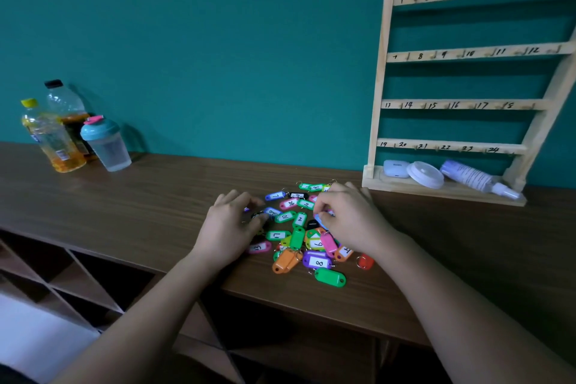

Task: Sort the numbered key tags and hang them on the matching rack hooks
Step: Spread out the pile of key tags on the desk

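Tabletop of brown wood lies under both hands, so there is a flat place to spread things out. Past the right hand, up and off to its right, the wooden rack stands by the green wall, facing this way so its numbers from 1 to 24 are easy to read. Every hook looks bare, so I think no hanging has been done yet. Far off to the left of the left hand are two drink bottles and a cup with a lid, set out of the way. Between the two hands lies the pile of key tags in many colours. Some show their numbers and some lie face down, which is why they need sorting first. The left hand sits at the left side of the pile, fingers bent, tips down among the tags. I cannot tell if it holds one or only pushes them apart. The right hand is at the right side, and its thumb and finger pinch a blue tag, maybe to read its number.
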Motion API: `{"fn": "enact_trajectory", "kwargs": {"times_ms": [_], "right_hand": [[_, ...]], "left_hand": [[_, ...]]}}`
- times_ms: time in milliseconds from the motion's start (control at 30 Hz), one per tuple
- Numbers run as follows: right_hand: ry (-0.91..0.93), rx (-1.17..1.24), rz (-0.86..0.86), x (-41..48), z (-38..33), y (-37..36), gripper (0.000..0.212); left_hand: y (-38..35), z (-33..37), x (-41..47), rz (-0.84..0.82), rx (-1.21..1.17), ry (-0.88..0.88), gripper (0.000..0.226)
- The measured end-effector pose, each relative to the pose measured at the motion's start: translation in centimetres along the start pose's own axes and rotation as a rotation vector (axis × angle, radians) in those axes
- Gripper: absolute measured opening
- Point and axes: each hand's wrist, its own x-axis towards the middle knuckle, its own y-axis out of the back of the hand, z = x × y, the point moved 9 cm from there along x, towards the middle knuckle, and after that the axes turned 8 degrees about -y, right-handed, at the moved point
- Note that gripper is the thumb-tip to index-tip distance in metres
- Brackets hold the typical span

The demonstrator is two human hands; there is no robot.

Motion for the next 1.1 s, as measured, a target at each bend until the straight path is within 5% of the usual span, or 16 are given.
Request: {"fn": "enact_trajectory", "kwargs": {"times_ms": [233,600,1100], "right_hand": [[-0.01,0.018,-0.094,0.9,-0.3,-0.8,0.005],[0.089,-0.052,-0.148,-0.5,-0.7,-1.9,0.022],[-0.014,-0.074,-0.15,0.6,-0.3,-2.3,0.024]], "left_hand": [[1.5,-1.3,-1.7,0.108,-0.027,-0.001,0.009],[-1.8,8.4,-3.7,-0.169,0.044,-0.318,0.042],[-1.1,8.2,-5.1,-0.139,-0.088,-0.333,0.022]]}}
